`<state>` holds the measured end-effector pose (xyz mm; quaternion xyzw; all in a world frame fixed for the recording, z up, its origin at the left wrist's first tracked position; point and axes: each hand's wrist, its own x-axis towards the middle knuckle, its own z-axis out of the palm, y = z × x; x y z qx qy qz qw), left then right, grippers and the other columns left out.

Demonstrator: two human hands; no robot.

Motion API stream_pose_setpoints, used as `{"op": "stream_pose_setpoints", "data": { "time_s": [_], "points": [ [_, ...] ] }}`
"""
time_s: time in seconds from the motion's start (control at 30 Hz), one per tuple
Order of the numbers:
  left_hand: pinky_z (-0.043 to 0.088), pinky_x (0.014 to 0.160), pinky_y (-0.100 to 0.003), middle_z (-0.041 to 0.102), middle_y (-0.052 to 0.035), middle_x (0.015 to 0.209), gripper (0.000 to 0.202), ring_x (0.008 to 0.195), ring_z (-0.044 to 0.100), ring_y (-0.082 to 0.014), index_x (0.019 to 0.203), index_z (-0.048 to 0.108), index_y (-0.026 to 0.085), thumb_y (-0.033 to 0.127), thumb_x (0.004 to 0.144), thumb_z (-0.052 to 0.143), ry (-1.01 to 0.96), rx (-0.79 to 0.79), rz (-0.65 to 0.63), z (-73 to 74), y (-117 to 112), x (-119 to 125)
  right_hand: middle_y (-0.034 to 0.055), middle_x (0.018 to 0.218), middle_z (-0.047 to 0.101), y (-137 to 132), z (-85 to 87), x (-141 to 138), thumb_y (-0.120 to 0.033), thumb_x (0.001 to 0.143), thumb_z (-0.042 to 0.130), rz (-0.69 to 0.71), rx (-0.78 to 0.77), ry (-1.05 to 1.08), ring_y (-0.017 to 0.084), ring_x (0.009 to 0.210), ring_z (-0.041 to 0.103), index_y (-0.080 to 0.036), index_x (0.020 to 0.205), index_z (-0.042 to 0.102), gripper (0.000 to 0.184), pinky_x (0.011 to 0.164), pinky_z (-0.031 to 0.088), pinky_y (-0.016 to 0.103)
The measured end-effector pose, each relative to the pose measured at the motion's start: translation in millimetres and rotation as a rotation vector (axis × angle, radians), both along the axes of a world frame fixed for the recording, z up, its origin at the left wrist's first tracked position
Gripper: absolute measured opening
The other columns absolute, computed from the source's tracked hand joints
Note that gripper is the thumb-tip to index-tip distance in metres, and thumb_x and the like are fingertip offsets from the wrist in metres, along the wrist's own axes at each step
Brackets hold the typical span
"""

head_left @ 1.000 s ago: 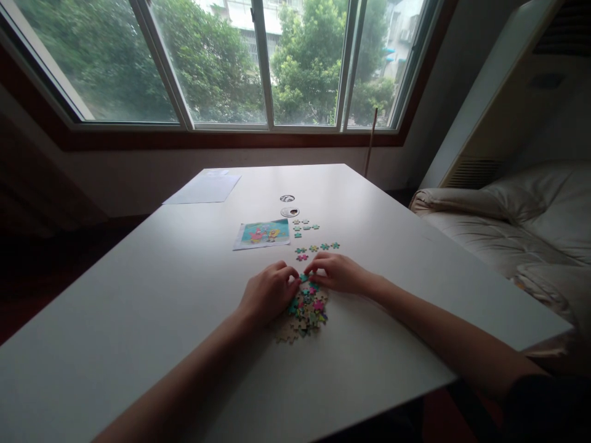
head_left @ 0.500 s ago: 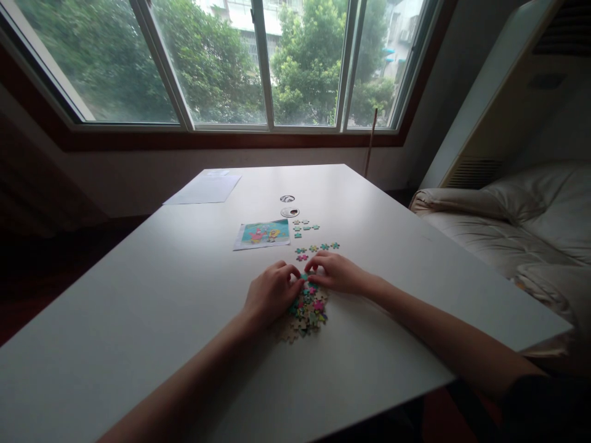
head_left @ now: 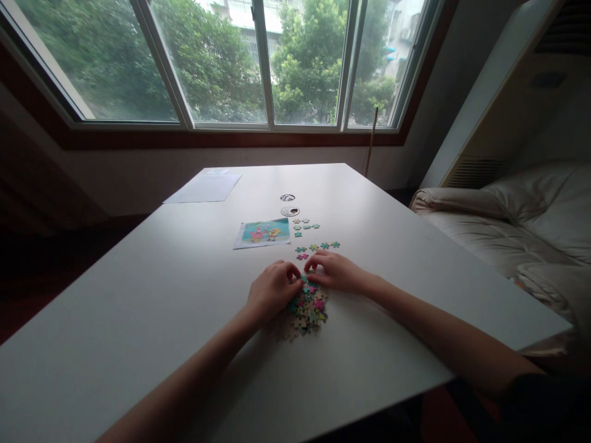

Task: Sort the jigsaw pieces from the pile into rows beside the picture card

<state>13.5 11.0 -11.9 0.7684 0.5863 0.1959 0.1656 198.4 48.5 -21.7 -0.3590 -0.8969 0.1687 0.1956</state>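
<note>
My left hand (head_left: 276, 288) is closed, its thumb and index finger pinched at the left side of a small teal puzzle piece (head_left: 304, 279). From the other side, the curled fingers and thumb of my right hand (head_left: 335, 271) meet at the same piece. Just below both hands lies a loose pile of jigsaw pieces (head_left: 307, 314), some showing bare cardboard backs, others pink, green or yellow. Beyond my fingers are a pink piece (head_left: 302, 256) and a short row of teal and yellow pieces (head_left: 325, 246).
A cartoon picture sheet (head_left: 263, 234) lies on the white table (head_left: 175, 289), with another group of pieces (head_left: 298, 227) beside it. Two round flat items (head_left: 290, 211) are farther back. White paper (head_left: 203, 189) lies at the far left corner. A pale sofa (head_left: 498, 227) stands on the right.
Both hands stay almost in place over the top of the pile. The fingers show only a very slight shift around the teal piece.
</note>
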Motion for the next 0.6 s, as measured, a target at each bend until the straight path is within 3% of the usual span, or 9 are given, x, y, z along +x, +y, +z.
{"op": "stream_pose_setpoints", "data": {
  "time_s": [0.47, 0.6],
  "points": [
    [0.04, 0.059, -0.024, 0.063, 0.0006, 0.074, 0.005, 0.067, 0.056, -0.015, 0.072, 0.058, 0.02, 0.021, 0.069, 0.054, -0.121, 0.061, -0.071, -8.8, -0.6, -2.3, 0.0031, 0.084, 0.054, 1.5, 0.2, 1.4, -0.027, 0.079, 0.055, 0.027, -0.016, 0.02, 0.012, 0.076, 0.051, -0.018, 0.092, 0.061, 0.017, 0.071, 0.04, 0.025],
    [0.04, 0.057, -0.023, 0.063, 0.0018, 0.073, 0.017, 0.061, 0.054, -0.0125, 0.085, 0.057, 0.02, 0.02, 0.069, 0.054, -0.221, 0.092, -0.061, -9.5, -0.5, -0.9, 0.0026, 0.082, 0.054, 1.7, -0.6, 1.1, -0.026, 0.078, 0.055, 0.018, -0.017, 0.029, 0.012, 0.074, 0.051, -0.018, 0.091, 0.062, 0.016, 0.069, 0.04, 0.024]
  ]
}}
